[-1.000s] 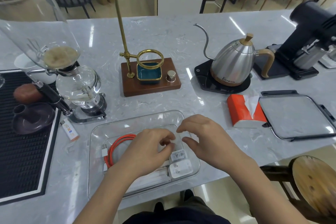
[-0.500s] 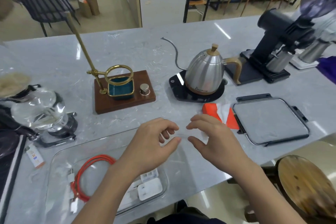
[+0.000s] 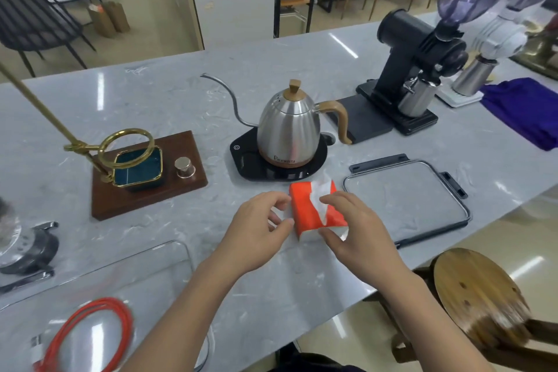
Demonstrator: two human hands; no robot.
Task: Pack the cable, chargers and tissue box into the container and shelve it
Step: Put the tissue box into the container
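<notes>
Tissue box [image 3: 314, 210], orange with a white sheet sticking out of its top, lies on the grey marble counter [image 3: 169, 100] just at 6 o'clock of the kettle base. In the head view, the only 1 given, both hands are on it from opposite sides. The left hand [image 3: 256, 229] has curled fingers and thumb against the box's 9 o'clock end. The right hand [image 3: 359, 232] curls over the 3 o'clock side, thumb at the near corner and fingers on top by the white sheet. Whether the box is lifted or resting on the counter cannot be told.

At 7 o'clock of the box, the clear container [image 3: 181, 254] is cut off by the bottom and left edges; its rim is faint and blurred. Inside it the orange cable [image 3: 120, 323] lies coiled, partly out of frame. The chargers cannot be made out; the left forearm covers that part of the container.

At 12 o'clock of the box stands the steel gooseneck kettle [image 3: 290, 130] on a black base. At 3 o'clock, just beside the box, lies a flat lid [image 3: 404, 199] with dark clips. At 10 o'clock is a wooden stand [image 3: 187, 190] with a brass ring; its pole runs out of frame. At 1 o'clock a black grinder [image 3: 416, 48] stands, and a second, white machine behind it is blurred and cropped. A wooden stool [image 3: 471, 293] shows at 4 o'clock, smeared by motion.
</notes>
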